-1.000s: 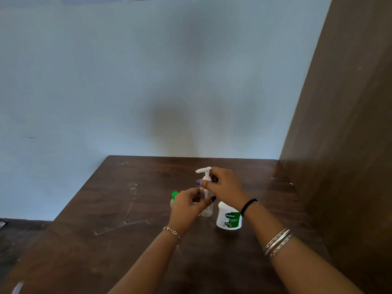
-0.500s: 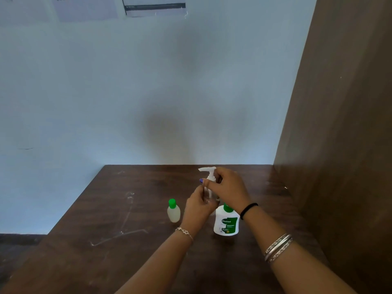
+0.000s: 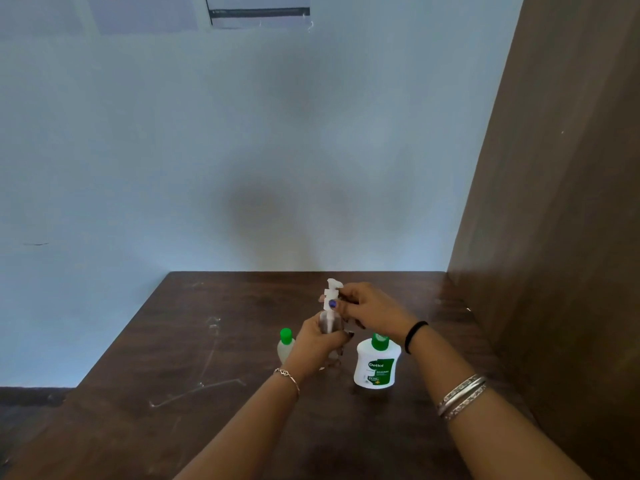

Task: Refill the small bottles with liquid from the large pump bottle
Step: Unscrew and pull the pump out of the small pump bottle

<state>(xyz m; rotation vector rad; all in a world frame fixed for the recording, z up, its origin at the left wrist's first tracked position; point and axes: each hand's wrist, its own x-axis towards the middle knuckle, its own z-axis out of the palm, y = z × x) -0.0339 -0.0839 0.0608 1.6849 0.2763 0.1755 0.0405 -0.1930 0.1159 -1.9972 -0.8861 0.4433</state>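
Observation:
A clear pump bottle (image 3: pixel 328 323) with a white pump head (image 3: pixel 333 289) stands upright at the middle of the dark wooden table (image 3: pixel 207 410). My left hand (image 3: pixel 320 344) grips its body. My right hand (image 3: pixel 372 311) pinches the white pump collar just below the nozzle. A small clear bottle with a green cap (image 3: pixel 285 344) stands just left of my left hand. A white Dettol bottle with a green neck (image 3: pixel 376 365) stands to the right, under my right wrist.
A tall brown wooden panel (image 3: pixel 554 237) walls off the table's right side. A pale blue wall (image 3: pixel 242 150) rises behind the table, with papers (image 3: pixel 258 10) stuck near the top. Pale scratches (image 3: pixel 201 388) mark the tabletop on the left.
The view tilted so the table sits lower. The pump head has turned from pointing left toward pointing at me, and my right hand's fingers have shifted round the collar.

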